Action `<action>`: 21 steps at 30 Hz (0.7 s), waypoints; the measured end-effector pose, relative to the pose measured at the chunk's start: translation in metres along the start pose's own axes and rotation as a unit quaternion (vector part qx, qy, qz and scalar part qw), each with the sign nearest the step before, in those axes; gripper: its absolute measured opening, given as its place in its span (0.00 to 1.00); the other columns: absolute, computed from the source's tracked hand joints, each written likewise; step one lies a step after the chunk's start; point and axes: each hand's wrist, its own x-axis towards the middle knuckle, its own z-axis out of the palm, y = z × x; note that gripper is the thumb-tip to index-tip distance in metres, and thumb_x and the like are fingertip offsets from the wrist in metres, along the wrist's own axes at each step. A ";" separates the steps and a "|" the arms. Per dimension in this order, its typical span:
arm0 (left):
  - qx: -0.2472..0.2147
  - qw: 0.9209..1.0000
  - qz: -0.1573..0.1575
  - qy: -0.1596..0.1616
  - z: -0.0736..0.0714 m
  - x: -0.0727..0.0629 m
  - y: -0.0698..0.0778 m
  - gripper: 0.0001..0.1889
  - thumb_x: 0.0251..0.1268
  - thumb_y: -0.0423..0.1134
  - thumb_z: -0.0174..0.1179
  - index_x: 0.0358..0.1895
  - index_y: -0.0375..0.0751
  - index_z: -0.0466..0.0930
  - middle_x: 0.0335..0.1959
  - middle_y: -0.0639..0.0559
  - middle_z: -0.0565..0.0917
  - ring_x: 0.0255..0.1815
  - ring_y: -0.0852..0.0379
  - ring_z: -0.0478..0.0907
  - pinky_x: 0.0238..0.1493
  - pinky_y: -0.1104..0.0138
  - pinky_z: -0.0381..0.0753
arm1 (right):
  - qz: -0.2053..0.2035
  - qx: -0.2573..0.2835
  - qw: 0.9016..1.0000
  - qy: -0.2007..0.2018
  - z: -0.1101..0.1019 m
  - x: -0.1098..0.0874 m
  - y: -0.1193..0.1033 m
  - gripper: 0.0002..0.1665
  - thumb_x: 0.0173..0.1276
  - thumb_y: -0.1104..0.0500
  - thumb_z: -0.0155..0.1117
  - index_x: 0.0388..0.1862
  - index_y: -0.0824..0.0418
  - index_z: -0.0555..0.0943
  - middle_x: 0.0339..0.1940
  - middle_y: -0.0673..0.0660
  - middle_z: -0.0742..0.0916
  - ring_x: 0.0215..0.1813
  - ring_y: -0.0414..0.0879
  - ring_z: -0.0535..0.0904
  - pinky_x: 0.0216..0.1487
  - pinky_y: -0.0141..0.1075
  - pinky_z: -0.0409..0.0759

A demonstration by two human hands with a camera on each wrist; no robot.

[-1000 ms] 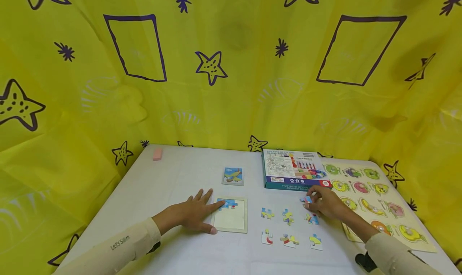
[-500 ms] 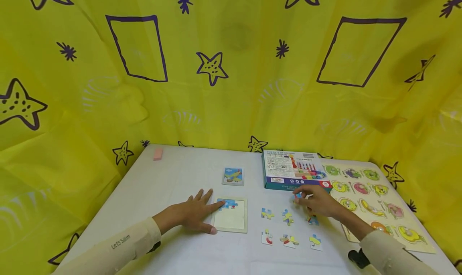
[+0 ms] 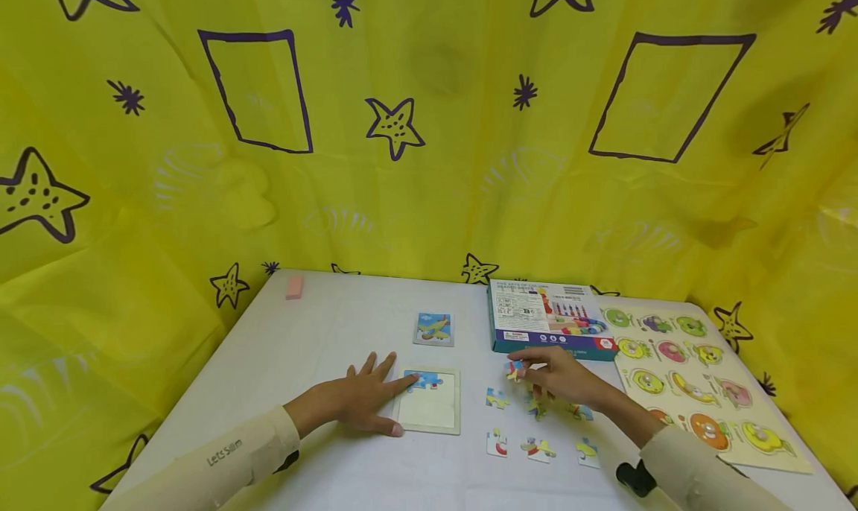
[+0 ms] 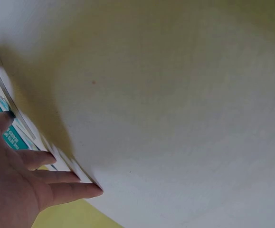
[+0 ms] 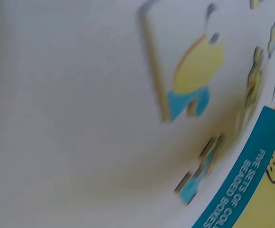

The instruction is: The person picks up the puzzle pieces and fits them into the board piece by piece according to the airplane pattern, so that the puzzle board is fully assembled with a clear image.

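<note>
My left hand [image 3: 365, 395] lies spread on the table with its index finger on blue joined puzzle pieces [image 3: 424, 380] at the top left of the square puzzle frame [image 3: 459, 399]. The rest of that frame shows bare white. My right hand [image 3: 561, 378] pinches a small blue, red and yellow puzzle piece [image 3: 514, 370] between thumb and fingers, right of the frame. Below that hand lie several loose pieces, among them a yellow and blue piece [image 3: 497, 398], a red and white piece [image 3: 497, 444] and a yellow-blue corner piece [image 3: 587, 454]. The hand partly covers others.
Behind the frame lies a small airplane picture [image 3: 433, 328]. A bead box [image 3: 550, 317] stands at the back right, beside a fruit board [image 3: 710, 388]. A pink block [image 3: 294, 287] sits at the far left corner. Yellow curtain [image 3: 442, 198] surrounds the table.
My right hand has picked the puzzle piece up from the right of the loose pieces and carried it left toward the frame. The left hand has stayed in place.
</note>
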 end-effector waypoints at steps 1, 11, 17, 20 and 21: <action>0.000 1.000 0.000 0.000 0.000 0.000 0.000 0.47 0.60 0.71 0.60 0.80 0.66 0.51 0.82 0.37 0.47 0.79 0.24 0.43 0.68 0.28 0.55 | -0.002 0.002 1.000 -0.003 0.002 0.001 -0.003 0.24 0.76 0.62 0.57 0.67 0.71 0.74 0.44 0.63 0.83 0.23 0.48 0.78 0.20 0.30 0.71; 0.000 1.000 0.001 -0.002 -0.001 0.000 0.001 0.47 0.60 0.70 0.60 0.80 0.65 0.52 0.82 0.36 0.47 0.79 0.23 0.43 0.68 0.28 0.55 | -0.006 0.031 0.998 -0.047 0.025 0.020 -0.017 0.28 0.74 0.60 0.62 0.69 0.70 0.73 0.48 0.61 0.81 0.26 0.48 0.77 0.20 0.29 0.67; 0.003 1.000 -0.003 -0.002 -0.001 -0.001 0.001 0.47 0.59 0.70 0.61 0.80 0.66 0.52 0.82 0.37 0.47 0.79 0.24 0.43 0.68 0.28 0.56 | -0.016 0.039 0.998 -0.042 0.039 0.033 -0.022 0.25 0.70 0.59 0.68 0.62 0.70 0.79 0.40 0.57 0.82 0.25 0.45 0.76 0.22 0.29 0.70; 0.005 1.000 -0.002 0.000 -0.001 0.000 0.000 0.47 0.59 0.71 0.61 0.80 0.66 0.52 0.82 0.36 0.48 0.79 0.23 0.44 0.68 0.28 0.56 | -0.029 0.036 0.999 -0.029 0.045 0.039 -0.023 0.23 0.67 0.60 0.71 0.57 0.71 0.81 0.34 0.56 0.83 0.23 0.44 0.77 0.24 0.31 0.75; 0.005 1.000 -0.002 0.000 -0.001 0.000 0.000 0.47 0.59 0.71 0.60 0.80 0.66 0.52 0.82 0.37 0.48 0.79 0.23 0.44 0.68 0.29 0.56 | -0.033 0.033 0.999 -0.023 0.047 0.041 -0.024 0.22 0.66 0.60 0.72 0.55 0.71 0.82 0.32 0.55 0.83 0.23 0.44 0.77 0.25 0.32 0.76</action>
